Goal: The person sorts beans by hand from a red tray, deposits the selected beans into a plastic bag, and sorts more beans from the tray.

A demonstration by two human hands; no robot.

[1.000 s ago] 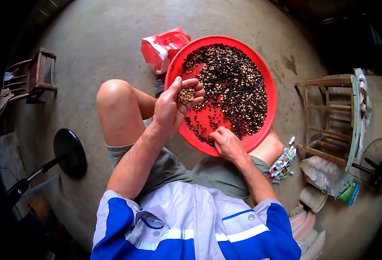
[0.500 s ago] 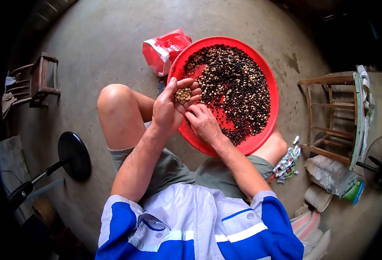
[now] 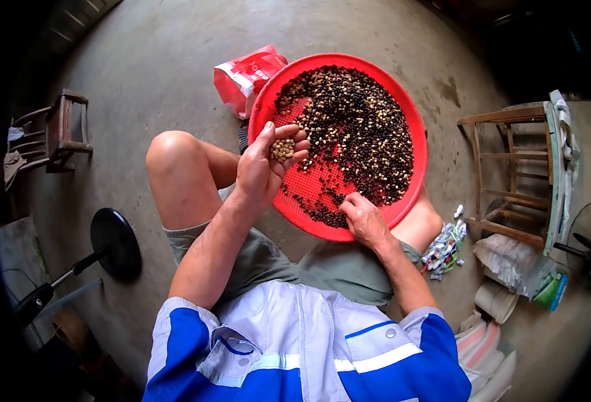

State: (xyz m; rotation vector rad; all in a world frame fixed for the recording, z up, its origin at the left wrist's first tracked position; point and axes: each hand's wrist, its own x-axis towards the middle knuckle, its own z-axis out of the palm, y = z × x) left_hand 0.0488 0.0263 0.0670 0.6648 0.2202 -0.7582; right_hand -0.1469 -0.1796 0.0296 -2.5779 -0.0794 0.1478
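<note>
A red mesh sieve tray (image 3: 421, 144) rests across my lap, spread with a mix of dark beans (image 3: 369, 110) and pale ones. My left hand (image 3: 258, 167) is palm up over the tray's left side, fingers curled into a cup. In its palm lies a small heap of pale round beans (image 3: 282, 149). Down at the near edge of the tray, my right hand (image 3: 366, 220) touches the dark beans with its thumb and fingers pinched together. Whatever is between those fingertips is hidden. Red mesh shows through around the left and near parts of the tray.
Beyond the tray stands a red and white bag (image 3: 245, 77). A wooden chair frame (image 3: 510, 167) is on the right, with crumpled wrappers (image 3: 445, 251) by my knee, a white bucket (image 3: 496, 301) and a fan (image 3: 590, 244). Another small chair (image 3: 68, 130) is at left.
My right hand has moved from beside the left palm to the right and nearer me, down to the beans at the tray's near edge. My left hand stays cupped around the pale beans.
</note>
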